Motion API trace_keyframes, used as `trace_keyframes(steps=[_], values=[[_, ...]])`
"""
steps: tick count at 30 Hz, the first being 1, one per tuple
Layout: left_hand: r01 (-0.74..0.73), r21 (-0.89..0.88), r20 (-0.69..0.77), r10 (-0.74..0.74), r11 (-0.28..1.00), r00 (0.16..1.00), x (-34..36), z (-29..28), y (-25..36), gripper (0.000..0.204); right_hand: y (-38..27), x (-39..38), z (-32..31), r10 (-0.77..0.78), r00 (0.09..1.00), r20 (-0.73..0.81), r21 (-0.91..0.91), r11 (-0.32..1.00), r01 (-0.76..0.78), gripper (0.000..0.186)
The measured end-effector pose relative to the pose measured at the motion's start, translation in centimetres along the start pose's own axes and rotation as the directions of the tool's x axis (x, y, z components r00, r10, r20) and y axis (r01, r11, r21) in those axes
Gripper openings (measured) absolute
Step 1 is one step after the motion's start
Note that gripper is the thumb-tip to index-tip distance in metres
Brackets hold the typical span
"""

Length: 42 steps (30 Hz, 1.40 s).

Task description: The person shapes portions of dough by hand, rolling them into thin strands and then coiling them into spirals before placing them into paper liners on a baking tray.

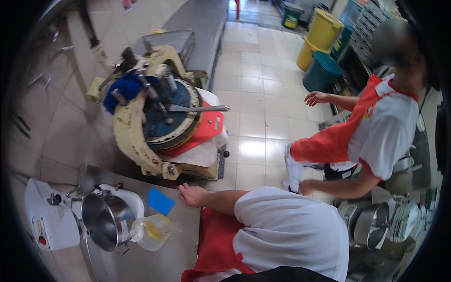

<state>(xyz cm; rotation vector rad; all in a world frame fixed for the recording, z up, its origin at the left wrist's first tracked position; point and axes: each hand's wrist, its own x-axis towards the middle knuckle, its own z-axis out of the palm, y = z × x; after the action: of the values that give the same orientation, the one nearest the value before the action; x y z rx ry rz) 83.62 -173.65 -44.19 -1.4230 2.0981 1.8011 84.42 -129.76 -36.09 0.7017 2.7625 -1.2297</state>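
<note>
Standing at the right of the frame is a co-worker (pixel 385 124) in a white shirt and red apron. A cream-painted machine (pixel 129 134) with a round blue plate takes up the upper left, a metal lever (pixel 206 108) lying across the plate. At the lower left spreads a steel table (pixel 174 246); there a white mixer (pixel 49 216) stands with its steel bowl (pixel 105 223). Just right of the bowl is a clear container (pixel 157 237) with something yellow inside. A flat blue sheet (pixel 161 201) lies on the table above that container, left of the lower centre. Just right of the sheet is the right hand (pixel 190 194), at the table's edge, its fingers loosely apart, apparently around nothing; whether it touches the steel is hard to tell. The left hand is outside the view.
</note>
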Motion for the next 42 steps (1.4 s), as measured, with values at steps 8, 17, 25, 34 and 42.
trace_keyframes(steps=[8, 17, 25, 34, 42], values=[[0.084, -0.083, -0.032, -0.086, 0.993, 0.996, 2.0, -1.6, -1.0, 0.061, -1.0, 0.8, 0.3, 0.051, 0.997, 0.064, -0.069, 0.997, -0.046, 0.042], [0.070, -0.109, -0.094, -0.080, 0.992, 0.992, 2.8, -6.1, -2.2, 0.062, -1.3, 0.8, 0.7, 0.051, 0.995, 0.087, -0.099, 0.994, -0.043, 0.040], [0.063, -0.136, -0.119, -0.079, 0.989, 0.990, 2.8, -6.0, -2.3, 0.062, -1.3, 1.0, 0.4, 0.036, 0.993, 0.113, -0.071, 0.997, -0.028, 0.041], [0.093, -0.165, -0.154, -0.118, 0.982, 0.981, 2.2, -5.1, -2.3, 0.063, -0.5, 1.3, 1.1, 0.013, 0.996, 0.087, -0.071, 0.997, -0.007, 0.043], [0.102, -0.181, -0.163, -0.132, 0.978, 0.978, 2.6, -4.6, -1.8, 0.064, -1.0, 1.2, 0.9, 0.026, 0.997, 0.073, -0.084, 0.996, -0.020, 0.043]])
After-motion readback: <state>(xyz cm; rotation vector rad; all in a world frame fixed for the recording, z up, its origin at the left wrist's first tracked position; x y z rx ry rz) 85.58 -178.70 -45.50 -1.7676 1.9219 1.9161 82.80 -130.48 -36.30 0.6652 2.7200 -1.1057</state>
